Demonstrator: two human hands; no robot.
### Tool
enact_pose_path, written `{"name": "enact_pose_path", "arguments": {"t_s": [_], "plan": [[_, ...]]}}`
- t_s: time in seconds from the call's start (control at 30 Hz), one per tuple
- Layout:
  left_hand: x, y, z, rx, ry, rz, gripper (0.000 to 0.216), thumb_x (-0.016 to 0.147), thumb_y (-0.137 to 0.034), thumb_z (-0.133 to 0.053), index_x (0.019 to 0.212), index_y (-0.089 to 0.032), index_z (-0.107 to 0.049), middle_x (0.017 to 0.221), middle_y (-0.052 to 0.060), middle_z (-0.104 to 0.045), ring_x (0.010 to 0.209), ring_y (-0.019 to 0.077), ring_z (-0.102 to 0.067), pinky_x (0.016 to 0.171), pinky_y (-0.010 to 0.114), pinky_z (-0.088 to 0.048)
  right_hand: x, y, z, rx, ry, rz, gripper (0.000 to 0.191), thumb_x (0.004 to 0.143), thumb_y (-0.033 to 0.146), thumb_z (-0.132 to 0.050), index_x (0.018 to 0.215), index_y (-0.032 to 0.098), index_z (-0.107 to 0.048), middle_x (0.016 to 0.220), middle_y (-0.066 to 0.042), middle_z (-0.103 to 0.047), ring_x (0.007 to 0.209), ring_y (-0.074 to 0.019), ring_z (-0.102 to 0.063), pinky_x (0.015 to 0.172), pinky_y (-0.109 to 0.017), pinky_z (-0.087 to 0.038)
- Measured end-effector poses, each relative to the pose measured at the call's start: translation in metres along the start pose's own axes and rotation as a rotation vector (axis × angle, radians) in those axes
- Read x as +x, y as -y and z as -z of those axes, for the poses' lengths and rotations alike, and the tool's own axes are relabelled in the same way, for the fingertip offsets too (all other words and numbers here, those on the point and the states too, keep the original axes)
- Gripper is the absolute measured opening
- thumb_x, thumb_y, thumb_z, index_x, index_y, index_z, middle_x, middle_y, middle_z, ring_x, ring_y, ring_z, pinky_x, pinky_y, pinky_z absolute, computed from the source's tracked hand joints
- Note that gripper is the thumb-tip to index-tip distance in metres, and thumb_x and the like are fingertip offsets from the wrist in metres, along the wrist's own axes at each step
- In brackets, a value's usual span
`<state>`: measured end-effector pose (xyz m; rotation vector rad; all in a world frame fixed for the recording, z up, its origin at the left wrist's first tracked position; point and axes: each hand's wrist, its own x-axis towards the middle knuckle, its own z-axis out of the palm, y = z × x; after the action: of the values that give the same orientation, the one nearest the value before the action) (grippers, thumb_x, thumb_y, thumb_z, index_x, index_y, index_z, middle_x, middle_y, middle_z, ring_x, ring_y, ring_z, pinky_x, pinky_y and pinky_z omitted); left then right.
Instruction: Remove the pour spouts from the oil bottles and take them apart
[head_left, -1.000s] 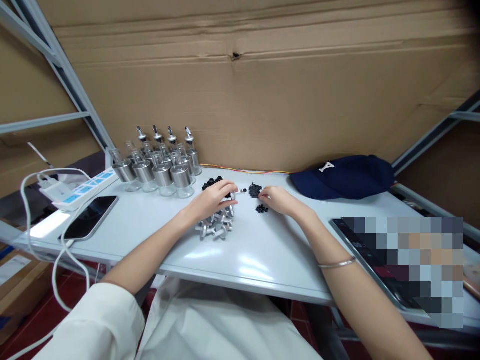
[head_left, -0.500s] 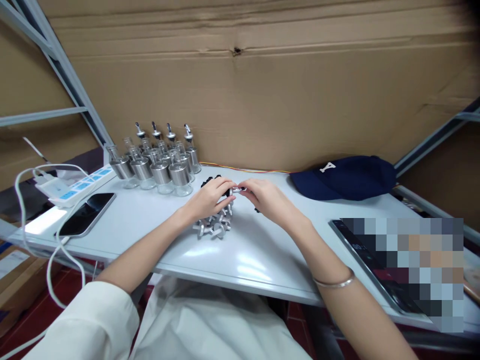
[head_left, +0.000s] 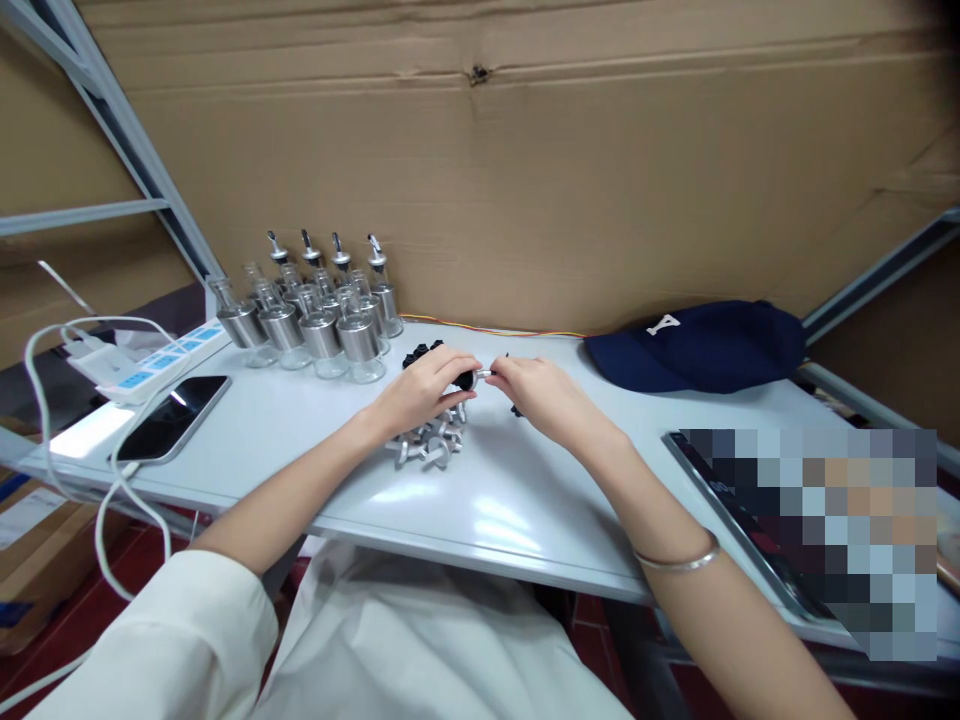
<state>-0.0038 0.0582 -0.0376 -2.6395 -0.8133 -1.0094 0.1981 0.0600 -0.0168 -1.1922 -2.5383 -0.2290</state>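
Observation:
Above the middle of the table, my left hand [head_left: 429, 388] is closed around the black base of a pour spout [head_left: 467, 380], its silver end pointing right. My right hand [head_left: 538, 396] pinches at the tip of that silver end; a small dark bit shows by the fingertips, too small to name. Beneath my left hand lies a pile of loose silver spout tops [head_left: 436, 448]. Several black stoppers [head_left: 420, 354] sit just behind it. More small black pieces [head_left: 516, 410] lie partly hidden beside my right hand.
Several glass bottles with steel sleeves [head_left: 324, 340] stand at the back left, some with spouts fitted. A phone [head_left: 171, 420] and a power strip [head_left: 161, 362] lie left. A navy cap [head_left: 705, 350] and a tablet-like device [head_left: 739, 525] are right. Cardboard [head_left: 525, 200] walls the back.
The pour spout has turned in my left hand, so more of its black base shows. My right hand sits slightly farther right, still at its tip. The view has tilted a little.

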Motion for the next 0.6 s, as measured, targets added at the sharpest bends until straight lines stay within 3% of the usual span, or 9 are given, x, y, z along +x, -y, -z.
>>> {"name": "enact_pose_path", "arguments": {"t_s": [0.1, 0.2, 0.37, 0.47, 0.6], "plan": [[0.0010, -0.0002, 0.0020, 0.013, -0.010, -0.006, 0.027, 0.089, -0.031, -0.050, 0.111, -0.015, -0.051, 0.106, 0.012, -0.061, 0.096, 0.0196, -0.058, 0.085, 0.036, -0.049, 0.0001, -0.0009, 0.0016, 0.014, 0.012, 0.011, 0.021, 0.096, 0.027, -0.041, 0.088, 0.016, -0.057, 0.081, -0.008, -0.068, 0.069, -0.0198, -0.060, 0.061, -0.028, -0.031], [0.0021, -0.0003, 0.0042, 0.018, -0.006, 0.018, 0.032, 0.088, -0.035, -0.052, 0.113, -0.014, -0.050, 0.109, 0.013, -0.060, 0.100, 0.0211, -0.057, 0.087, 0.036, -0.048, 0.0003, -0.0017, 0.0045, 0.023, -0.060, 0.059, 0.022, 0.095, 0.027, -0.041, 0.086, 0.016, -0.058, 0.081, -0.007, -0.067, 0.073, -0.0194, -0.060, 0.066, -0.028, -0.032], [0.0029, -0.0003, 0.0047, 0.024, 0.092, 0.086, 0.036, 0.088, -0.039, -0.051, 0.115, -0.014, -0.049, 0.107, 0.013, -0.064, 0.097, 0.0221, -0.061, 0.082, 0.035, -0.045, 0.0001, -0.0018, 0.0020, 0.047, -0.168, 0.128, 0.024, 0.096, 0.024, -0.037, 0.094, 0.016, -0.060, 0.086, -0.009, -0.067, 0.080, -0.0198, -0.060, 0.073, -0.030, -0.034], [0.0030, -0.0009, 0.0044, 0.043, 0.096, 0.083, 0.033, 0.091, -0.034, -0.048, 0.117, -0.014, -0.049, 0.107, 0.012, -0.065, 0.098, 0.0213, -0.061, 0.080, 0.033, -0.043, 0.0000, -0.0007, -0.0013, 0.091, -0.165, 0.107, 0.026, 0.096, 0.017, -0.032, 0.097, 0.014, -0.058, 0.092, -0.011, -0.067, 0.085, -0.0208, -0.059, 0.073, -0.031, -0.033], [0.0028, -0.0010, 0.0031, 0.057, 0.071, 0.020, 0.026, 0.092, -0.031, -0.047, 0.113, -0.016, -0.052, 0.105, 0.010, -0.066, 0.097, 0.0192, -0.062, 0.079, 0.031, -0.041, 0.0002, 0.0022, 0.0007, 0.116, -0.109, 0.056, 0.026, 0.095, 0.016, -0.031, 0.089, 0.015, -0.056, 0.079, -0.008, -0.066, 0.074, -0.0193, -0.057, 0.068, -0.029, -0.032]]}}
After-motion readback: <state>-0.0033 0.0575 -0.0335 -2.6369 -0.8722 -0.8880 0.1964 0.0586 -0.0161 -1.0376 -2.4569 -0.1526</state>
